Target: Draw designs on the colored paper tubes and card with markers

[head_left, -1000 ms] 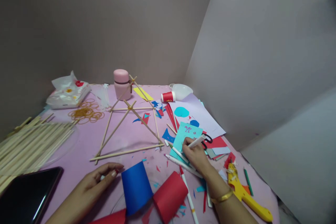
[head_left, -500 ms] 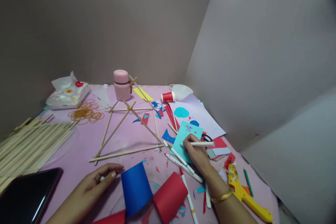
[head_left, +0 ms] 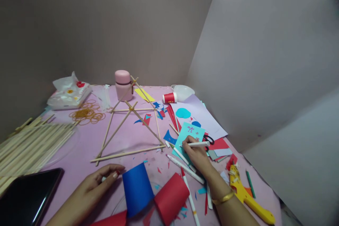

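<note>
My right hand (head_left: 194, 152) grips a white marker (head_left: 199, 144), its tip down near the left part of a turquoise paper sheet (head_left: 195, 131). Small figures and marks are drawn on the sheet, partly covered by my hand. My left hand (head_left: 99, 183) rests on the table with curled fingers around a small white cap-like piece (head_left: 103, 179), mostly hidden. Just right of its fingertips stands a blue paper cup (head_left: 137, 189), with a red paper cup (head_left: 172, 197) leaning beside it. Several white markers (head_left: 185, 169) lie under and beside my right wrist.
A stick frame (head_left: 127, 153) stands mid-table before a pink flask (head_left: 123, 90). Wooden sticks (head_left: 37, 144), rubber bands (head_left: 86, 114), a tissue pack (head_left: 69, 95) and a phone (head_left: 29, 197) lie left. Rightward are scissors (head_left: 209, 139), a yellow glue gun (head_left: 243, 197) and paper scraps.
My right hand and the marker have shifted slightly left across the turquoise sheet, uncovering more marks on it. My left hand stays in place.
</note>
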### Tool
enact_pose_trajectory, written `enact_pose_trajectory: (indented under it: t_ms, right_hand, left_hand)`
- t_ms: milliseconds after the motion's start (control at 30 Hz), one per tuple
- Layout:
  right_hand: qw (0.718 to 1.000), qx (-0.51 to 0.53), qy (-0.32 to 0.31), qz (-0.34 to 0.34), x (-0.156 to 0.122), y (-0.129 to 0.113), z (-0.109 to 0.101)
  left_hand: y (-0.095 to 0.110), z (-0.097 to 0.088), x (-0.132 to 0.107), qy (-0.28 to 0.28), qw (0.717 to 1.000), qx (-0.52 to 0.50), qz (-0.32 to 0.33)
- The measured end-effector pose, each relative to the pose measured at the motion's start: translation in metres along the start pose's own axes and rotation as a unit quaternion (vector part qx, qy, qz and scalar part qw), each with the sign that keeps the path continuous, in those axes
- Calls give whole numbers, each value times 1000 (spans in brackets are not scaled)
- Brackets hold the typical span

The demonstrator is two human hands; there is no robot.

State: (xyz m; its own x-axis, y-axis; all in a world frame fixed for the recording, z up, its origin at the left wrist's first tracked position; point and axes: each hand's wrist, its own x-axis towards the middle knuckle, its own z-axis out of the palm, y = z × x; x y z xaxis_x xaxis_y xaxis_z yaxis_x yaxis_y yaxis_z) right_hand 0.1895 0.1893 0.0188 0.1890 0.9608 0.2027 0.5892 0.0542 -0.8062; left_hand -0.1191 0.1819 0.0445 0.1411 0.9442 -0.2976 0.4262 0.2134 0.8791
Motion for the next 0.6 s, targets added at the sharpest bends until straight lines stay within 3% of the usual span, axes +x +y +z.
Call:
enact_pose_trajectory:
  t_ms: [300,600]
  right_hand:
    - [999,30,-11,11,-1,-3,-4]
    - [998,19,-52,-5,-2,-1,0]
  left_hand:
    - [1,1,0,5,1000,-1,26]
    - [1,1,-1,-7,1000,-4,8]
